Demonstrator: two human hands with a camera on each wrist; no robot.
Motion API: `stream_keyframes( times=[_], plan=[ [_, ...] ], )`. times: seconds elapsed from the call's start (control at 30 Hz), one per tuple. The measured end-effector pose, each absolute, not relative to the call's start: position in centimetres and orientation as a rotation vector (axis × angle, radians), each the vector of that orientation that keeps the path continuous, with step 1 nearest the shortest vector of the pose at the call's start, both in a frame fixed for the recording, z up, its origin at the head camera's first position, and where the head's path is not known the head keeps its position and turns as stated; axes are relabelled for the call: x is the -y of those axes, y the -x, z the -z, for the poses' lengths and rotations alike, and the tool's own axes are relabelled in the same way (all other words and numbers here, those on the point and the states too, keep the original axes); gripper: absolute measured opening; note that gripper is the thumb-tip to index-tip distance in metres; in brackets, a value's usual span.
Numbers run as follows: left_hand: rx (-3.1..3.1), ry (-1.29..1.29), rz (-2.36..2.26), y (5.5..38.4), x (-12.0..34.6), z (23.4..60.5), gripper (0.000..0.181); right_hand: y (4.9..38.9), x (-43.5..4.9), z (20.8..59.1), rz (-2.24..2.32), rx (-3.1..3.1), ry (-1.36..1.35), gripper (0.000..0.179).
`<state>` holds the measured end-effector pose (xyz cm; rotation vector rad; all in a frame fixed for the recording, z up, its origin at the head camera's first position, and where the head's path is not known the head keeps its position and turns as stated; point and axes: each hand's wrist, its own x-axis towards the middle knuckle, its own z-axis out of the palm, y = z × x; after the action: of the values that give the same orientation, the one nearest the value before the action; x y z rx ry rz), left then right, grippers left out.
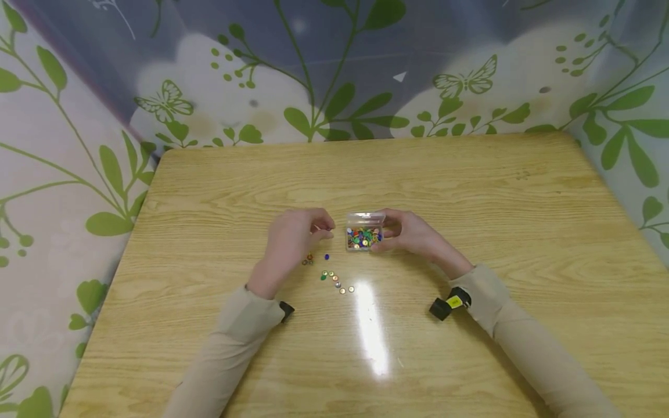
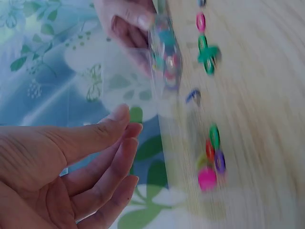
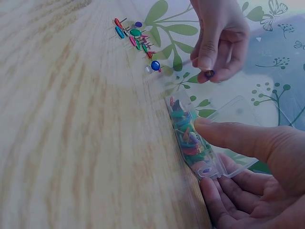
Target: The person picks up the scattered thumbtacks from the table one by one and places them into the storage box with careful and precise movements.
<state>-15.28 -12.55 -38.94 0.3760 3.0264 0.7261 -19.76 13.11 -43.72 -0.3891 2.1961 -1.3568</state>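
A small clear plastic box [image 1: 351,249] of colourful thumbtacks stands on the table, its transparent lid [image 3: 238,110] raised. My right hand [image 1: 413,235] grips the box from the right side, thumb across the near wall and fingers behind. To the left of the box, my left hand [image 1: 287,241] pinches a dark thumbtack [image 3: 209,74] between thumb and fingertips, a short way above the table. Loose thumbtacks [image 1: 335,278] lie in a curved line in front of the box. A blue thumbtack [image 1: 327,256] sits closer to it, and a small cluster [image 1: 310,259] lies beside the left wrist.
The wood-grain table [image 1: 470,186] reaches back to a curtain [image 1: 334,69] printed with green leaves and butterflies. A bright light reflection [image 1: 372,331] shows on the tabletop nearer me. A dark wrist camera [image 1: 444,306] sits at the right cuff.
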Motion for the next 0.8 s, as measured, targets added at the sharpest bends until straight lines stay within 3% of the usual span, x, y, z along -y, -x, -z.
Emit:
stream_keyframes(
  times=[0.3,0.8],
  plan=[
    [-3.013,-0.485,-0.723,15.6,9.4,39.6,0.008,19.9,-13.0,43.8,1.36,-2.207,0.421,0.065],
    [-3.143,-0.461,-0.699,16.1,8.5,39.9,0.014,19.8,-13.0,43.5,1.304,-2.25,0.408,0.073]
  ],
)
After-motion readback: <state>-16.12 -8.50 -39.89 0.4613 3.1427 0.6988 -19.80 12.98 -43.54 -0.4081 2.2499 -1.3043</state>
